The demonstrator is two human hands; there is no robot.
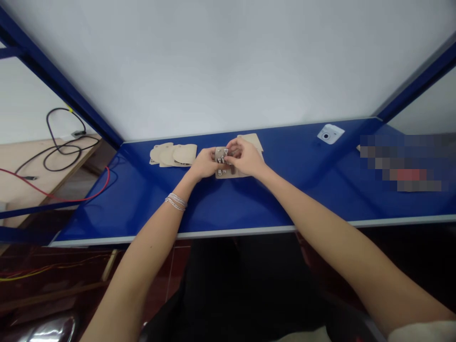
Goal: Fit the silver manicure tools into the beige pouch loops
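Note:
At the middle of the blue table, a small taupe case point(220, 155) with several silver metal fittings is between my hands, over a beige piece. My left hand point(205, 164) grips the case at its left side, thumb across the front. My right hand point(246, 156) has its fingers curled and pinched at the case's right side, by the metal fittings; its fingers cover that side. Beneath and behind the right hand lie flat beige pieces point(251, 139). To the left of my left hand, several beige flapped pouches point(185, 154) lie overlapping in a row.
A white card with a dark round print point(331, 134) lies at the back right of the blue table point(228, 209). A pixelated patch hides things at the right. Black cables point(53, 151) and a red cable point(96, 195) are at the left, by a wooden surface. Blue frame posts flank the table.

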